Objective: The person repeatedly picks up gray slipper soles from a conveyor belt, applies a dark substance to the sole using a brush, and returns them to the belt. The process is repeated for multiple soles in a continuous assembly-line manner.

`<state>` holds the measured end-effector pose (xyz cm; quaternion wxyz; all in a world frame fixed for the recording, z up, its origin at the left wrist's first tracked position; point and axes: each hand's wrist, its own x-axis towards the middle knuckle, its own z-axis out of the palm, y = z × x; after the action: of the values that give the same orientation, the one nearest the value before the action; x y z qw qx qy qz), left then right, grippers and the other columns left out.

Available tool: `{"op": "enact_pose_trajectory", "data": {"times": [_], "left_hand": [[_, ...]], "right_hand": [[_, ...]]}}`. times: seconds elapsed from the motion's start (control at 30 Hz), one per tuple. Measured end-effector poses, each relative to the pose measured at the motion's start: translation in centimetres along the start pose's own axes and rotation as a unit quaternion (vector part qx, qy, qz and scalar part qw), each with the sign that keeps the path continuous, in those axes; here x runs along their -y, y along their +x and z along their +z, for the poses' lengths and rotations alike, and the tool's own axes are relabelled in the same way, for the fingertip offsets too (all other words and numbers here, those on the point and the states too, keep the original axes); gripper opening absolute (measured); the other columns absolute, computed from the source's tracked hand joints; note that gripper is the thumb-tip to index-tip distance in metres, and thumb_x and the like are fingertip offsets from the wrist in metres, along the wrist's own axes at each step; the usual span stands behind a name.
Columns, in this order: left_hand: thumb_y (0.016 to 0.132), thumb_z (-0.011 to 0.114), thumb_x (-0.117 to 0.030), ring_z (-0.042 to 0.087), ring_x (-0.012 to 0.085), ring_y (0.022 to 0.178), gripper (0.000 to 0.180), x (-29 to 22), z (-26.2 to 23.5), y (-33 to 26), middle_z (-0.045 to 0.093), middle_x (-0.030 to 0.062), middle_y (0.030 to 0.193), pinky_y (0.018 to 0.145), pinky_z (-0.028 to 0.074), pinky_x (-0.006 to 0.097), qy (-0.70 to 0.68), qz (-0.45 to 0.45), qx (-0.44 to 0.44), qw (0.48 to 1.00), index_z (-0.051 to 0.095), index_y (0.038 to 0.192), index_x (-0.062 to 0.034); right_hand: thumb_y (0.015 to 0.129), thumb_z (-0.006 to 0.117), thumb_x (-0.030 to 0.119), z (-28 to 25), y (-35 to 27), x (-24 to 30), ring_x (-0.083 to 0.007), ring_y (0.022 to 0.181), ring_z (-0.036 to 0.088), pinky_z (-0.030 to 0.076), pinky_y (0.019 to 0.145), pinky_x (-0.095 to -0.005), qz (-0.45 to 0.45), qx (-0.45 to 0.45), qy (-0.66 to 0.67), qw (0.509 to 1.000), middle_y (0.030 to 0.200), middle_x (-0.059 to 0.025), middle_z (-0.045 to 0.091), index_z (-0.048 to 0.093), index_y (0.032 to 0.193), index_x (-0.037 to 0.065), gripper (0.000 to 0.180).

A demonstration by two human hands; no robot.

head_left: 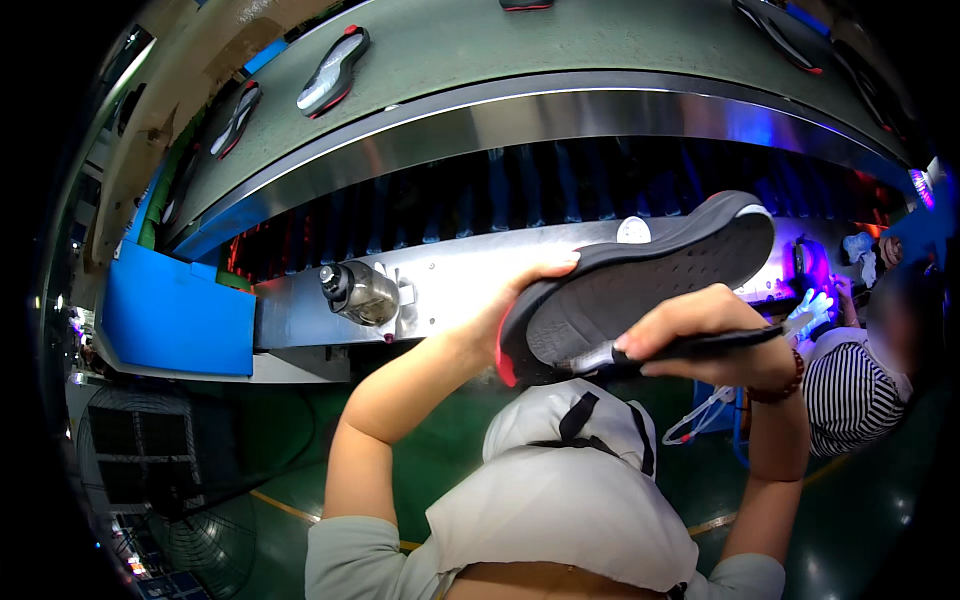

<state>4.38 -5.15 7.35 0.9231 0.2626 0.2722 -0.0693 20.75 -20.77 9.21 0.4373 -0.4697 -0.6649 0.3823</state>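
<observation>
White apron (562, 510), dark sole (650, 285) in left grip (512, 300), partly behind right grip (705, 322) around slim tool (598, 357), bottle (364, 294) leftward

No text can be read with certainty. The shoe sole (690, 255) bears a small cluster of faint raised marks in the hollow of its heel, too small and too low in contrast to make out. The round white disc (633, 231), seen just beside the sole's upper edge against the metal bench (455, 262), carries faint grey marks, too fine to read. At the far right, the lit panel (922, 188) shows small marks blurred by purple glare.
</observation>
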Motion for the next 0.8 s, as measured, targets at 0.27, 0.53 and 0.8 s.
{"op": "enact_pose_trajectory", "data": {"times": [0.27,0.53,0.8], "left_hand": [[0.079,0.055,-0.026,0.057,0.0199,0.093,0.048,0.5,-0.7,-0.8,0.054,0.0154,0.109,0.079,0.048,0.033,0.021,-0.016,-0.003,1.0,0.043,0.119,-0.0019],[0.079,0.057,-0.028,0.057,0.0208,0.093,0.049,0.8,-3.6,-1.0,0.055,0.0151,0.108,0.083,0.046,0.032,-0.014,-0.034,-0.064,0.997,0.046,0.118,-0.0008],[0.077,0.058,-0.03,0.057,0.0232,0.095,0.049,1.1,-5.3,-1.6,0.055,0.0157,0.11,0.083,0.046,0.035,-0.026,-0.016,-0.063,0.998,0.048,0.117,-0.0021]], "right_hand": [[0.068,0.068,0.0,-1.0,-0.7,-1.0,-0.0232,0.083,0.064,0.051,0.074,-0.029,0.023,0.049,0.005,0.999,0.088,-0.0127,0.065,0.062,0.084,-0.001,0.017],[0.069,0.066,0.001,-2.3,-1.2,-0.7,-0.0235,0.083,0.063,0.049,0.074,-0.0293,0.06,0.091,-0.008,0.994,0.089,-0.0113,0.064,0.062,0.087,0.002,0.018],[0.069,0.066,-0.002,-2.7,-1.9,-1.5,-0.0222,0.084,0.063,0.05,0.075,-0.0286,0.072,0.107,-0.026,0.991,0.088,-0.0122,0.065,0.062,0.085,-0.001,0.017]]}}
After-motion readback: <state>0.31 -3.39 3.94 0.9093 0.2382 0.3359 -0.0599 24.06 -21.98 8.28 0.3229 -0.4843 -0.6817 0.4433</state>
